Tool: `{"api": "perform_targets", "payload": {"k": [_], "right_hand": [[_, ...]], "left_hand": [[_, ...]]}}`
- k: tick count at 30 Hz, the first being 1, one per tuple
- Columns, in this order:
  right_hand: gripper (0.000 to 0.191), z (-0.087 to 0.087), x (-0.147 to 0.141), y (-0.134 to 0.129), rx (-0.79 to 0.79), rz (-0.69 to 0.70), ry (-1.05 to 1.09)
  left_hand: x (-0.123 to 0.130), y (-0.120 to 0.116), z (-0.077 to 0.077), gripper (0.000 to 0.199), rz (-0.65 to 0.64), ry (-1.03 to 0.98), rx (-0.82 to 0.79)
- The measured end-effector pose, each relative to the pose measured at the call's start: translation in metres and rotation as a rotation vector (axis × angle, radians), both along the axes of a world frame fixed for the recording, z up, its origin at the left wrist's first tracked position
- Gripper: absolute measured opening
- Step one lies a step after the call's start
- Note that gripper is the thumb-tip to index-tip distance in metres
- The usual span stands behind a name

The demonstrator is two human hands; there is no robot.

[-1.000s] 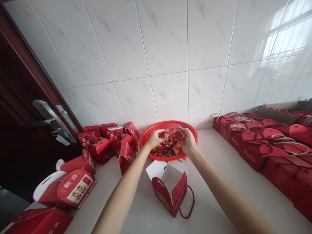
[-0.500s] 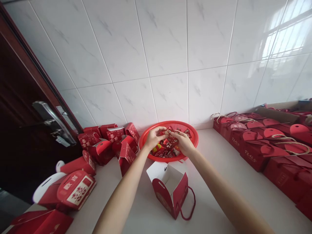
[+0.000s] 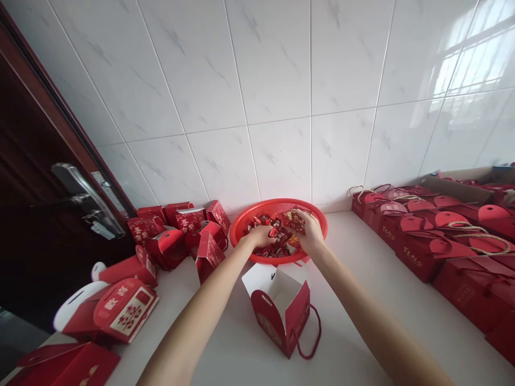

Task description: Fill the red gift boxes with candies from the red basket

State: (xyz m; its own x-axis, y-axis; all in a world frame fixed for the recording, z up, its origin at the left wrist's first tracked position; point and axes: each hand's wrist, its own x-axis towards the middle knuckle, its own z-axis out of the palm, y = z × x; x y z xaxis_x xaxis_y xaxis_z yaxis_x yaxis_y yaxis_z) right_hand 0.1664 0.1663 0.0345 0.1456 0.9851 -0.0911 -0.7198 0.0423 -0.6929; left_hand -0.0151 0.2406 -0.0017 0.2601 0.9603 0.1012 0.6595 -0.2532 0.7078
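A red plastic basket against the wall holds many wrapped candies, mostly red. Down among them is my left hand, its fingers closed at a red wrapped candy. My right hand, over the basket's right side, grips a red packet with a gold pattern between thumb and fingers. Directly in front of the basket, between my forearms, a red gift box stands with its top flaps open and its white inside bare. A dark red cord handle hangs off its right side.
Several red gift boxes stand on the left of the white tabletop, near a dark door with a metal handle. Rows of red boxes with cord handles fill the right side. White tiles rise behind.
My hands were close together over the basket's middle. Now they are farther apart, the left lower among the candies and the right shifted right with the packet. The open box stays put.
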Motion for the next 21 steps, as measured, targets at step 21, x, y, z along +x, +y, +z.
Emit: {"api": "perform_targets", "payload": {"k": [21], "right_hand": [[0.020, 0.004, 0.000, -0.005, -0.032, -0.049, -0.027]], "left_hand": [[0.012, -0.026, 0.032, 0.033, 0.075, -0.314, 0.277]]}}
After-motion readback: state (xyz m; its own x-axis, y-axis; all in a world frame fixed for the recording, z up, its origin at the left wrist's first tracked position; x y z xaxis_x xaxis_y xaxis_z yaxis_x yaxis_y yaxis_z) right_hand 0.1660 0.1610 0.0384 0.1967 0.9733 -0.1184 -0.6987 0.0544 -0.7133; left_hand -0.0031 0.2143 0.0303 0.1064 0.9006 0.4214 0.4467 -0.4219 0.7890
